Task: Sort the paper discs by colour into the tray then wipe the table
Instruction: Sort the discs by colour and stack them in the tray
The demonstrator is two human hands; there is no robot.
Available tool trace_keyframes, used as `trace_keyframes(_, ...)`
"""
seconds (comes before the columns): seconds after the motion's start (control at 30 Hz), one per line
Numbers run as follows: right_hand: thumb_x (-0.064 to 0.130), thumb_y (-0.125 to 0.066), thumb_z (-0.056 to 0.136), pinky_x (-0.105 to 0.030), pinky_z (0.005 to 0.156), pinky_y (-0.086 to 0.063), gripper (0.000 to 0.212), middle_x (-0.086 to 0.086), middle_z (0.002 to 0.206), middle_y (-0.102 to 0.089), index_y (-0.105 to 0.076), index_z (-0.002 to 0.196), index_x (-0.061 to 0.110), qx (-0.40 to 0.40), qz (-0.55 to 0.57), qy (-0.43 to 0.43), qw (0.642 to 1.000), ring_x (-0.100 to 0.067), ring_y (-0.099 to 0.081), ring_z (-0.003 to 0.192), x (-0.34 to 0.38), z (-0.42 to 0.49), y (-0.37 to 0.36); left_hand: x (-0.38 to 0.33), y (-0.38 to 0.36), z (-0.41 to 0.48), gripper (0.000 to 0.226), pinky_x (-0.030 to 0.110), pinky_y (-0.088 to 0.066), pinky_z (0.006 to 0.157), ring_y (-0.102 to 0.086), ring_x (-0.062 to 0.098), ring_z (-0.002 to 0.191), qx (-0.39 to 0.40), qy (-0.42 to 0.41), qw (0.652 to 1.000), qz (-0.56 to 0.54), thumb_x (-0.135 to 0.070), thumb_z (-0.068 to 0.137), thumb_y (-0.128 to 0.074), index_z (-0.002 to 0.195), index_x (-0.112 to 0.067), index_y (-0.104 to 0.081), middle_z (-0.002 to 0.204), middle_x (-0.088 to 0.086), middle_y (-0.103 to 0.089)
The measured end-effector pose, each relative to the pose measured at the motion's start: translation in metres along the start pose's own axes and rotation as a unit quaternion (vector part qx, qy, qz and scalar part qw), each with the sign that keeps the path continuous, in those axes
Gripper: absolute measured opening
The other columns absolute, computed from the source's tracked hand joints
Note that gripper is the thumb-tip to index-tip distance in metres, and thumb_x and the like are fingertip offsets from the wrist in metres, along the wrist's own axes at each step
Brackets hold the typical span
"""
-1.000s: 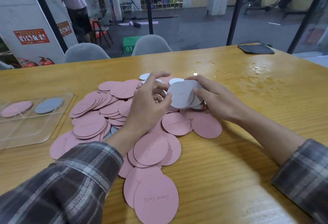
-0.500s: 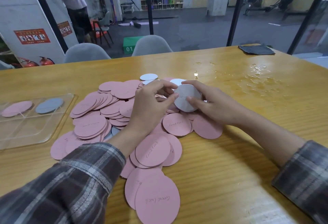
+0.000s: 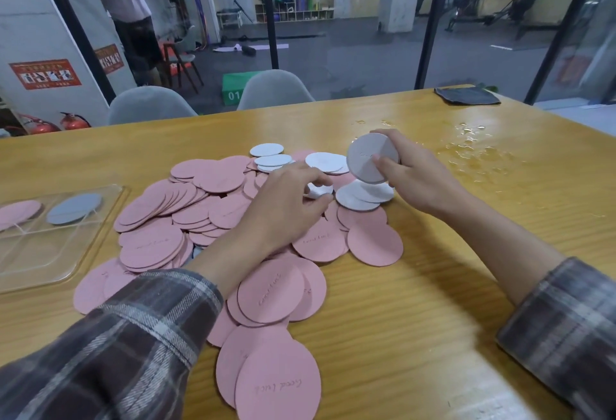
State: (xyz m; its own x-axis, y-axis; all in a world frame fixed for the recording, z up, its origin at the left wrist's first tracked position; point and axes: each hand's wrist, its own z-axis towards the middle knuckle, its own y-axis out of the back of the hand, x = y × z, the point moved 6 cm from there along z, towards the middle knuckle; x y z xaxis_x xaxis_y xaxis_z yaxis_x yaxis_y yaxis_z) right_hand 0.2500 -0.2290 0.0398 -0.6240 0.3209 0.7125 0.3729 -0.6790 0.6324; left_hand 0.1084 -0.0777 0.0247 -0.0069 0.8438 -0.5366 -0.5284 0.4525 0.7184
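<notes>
**Disc sort: both hands on pale discs, tray barely filled**

Right hand grips a small stack of pale discs, held on edge above the heap, thumb across the front. There is writing on the front disc but it is too faint to read. Stack count can't be told.

Left hand is curled, fingertips pinching a white disc in the heap. The hand and wrist cover the middle of the heap.

Pink discs are spread from mid-tabletop to the near edge. The nearest one is cut off by the frame and reads "Good luck", upside down. Others carry the same kind of scrawl, mostly illegible. More white discs lie at the far side of the heap.

The clear tray sits at the left edge of the tabletop, partly out of frame. It holds one pink disc and one grey disc in adjacent far compartments.

A wet patch lies toward the far right, and a dark cloth at the far right corner.

Behind the glass: green box marked "01"; red wall sign, text unreadable.
</notes>
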Motion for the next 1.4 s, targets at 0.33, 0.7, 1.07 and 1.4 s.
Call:
trace_keyframes(0.33,0.025,-0.045,0.106,-0.027,0.074,-0.036,0.037,0.0,0.124,-0.057,-0.049,0.143,0.025,-0.054,-0.002,-0.055,0.997,-0.021,-0.051,0.11,-0.017,0.006,0.01,-0.018,-0.04,0.014,0.046,0.043,-0.035,0.118,-0.041,0.013,0.144,0.17,-0.079,0.979,0.082,-0.055,0.098,-0.061,0.139,-0.034,-0.065,0.154,-0.011,-0.052)
trace_keyframes(0.7,0.025,-0.045,0.105,-0.022,0.071,-0.039,0.039,0.001,0.122,-0.058,-0.049,0.143,0.026,-0.024,0.001,-0.034,0.999,-0.022,-0.054,0.101,-0.009,0.004,0.002,-0.01,-0.023,0.002,0.016,0.04,-0.054,0.087,-0.062,0.011,0.099,0.078,-0.034,0.996,-0.021,-0.039,0.089,-0.078,0.096,-0.025,-0.075,0.096,-0.009,-0.07)
trace_keyframes(1.07,0.026,-0.044,0.104,-0.028,0.072,-0.041,0.036,0.007,0.11,-0.058,-0.053,0.138,0.029,-0.009,0.041,-0.049,0.998,-0.018,-0.053,0.091,-0.009,0.003,-0.004,0.0,-0.005,0.001,0.035,0.027,-0.058,0.076,-0.067,0.008,0.086,0.01,0.053,0.978,-0.202,-0.006,0.082,-0.082,0.108,-0.027,-0.075,0.098,-0.013,-0.072)
trace_keyframes(1.4,0.025,-0.035,0.108,-0.033,0.049,-0.042,0.031,-0.006,0.086,-0.06,-0.066,0.115,0.025,0.076,0.158,-0.072,0.982,-0.019,-0.052,0.06,0.01,-0.01,-0.026,0.009,0.004,0.0,0.016,0.026,-0.061,0.064,-0.075,0.018,0.067,-0.053,0.141,0.935,-0.321,-0.005,0.091,-0.077,0.106,-0.003,-0.071,0.087,0.009,-0.068)
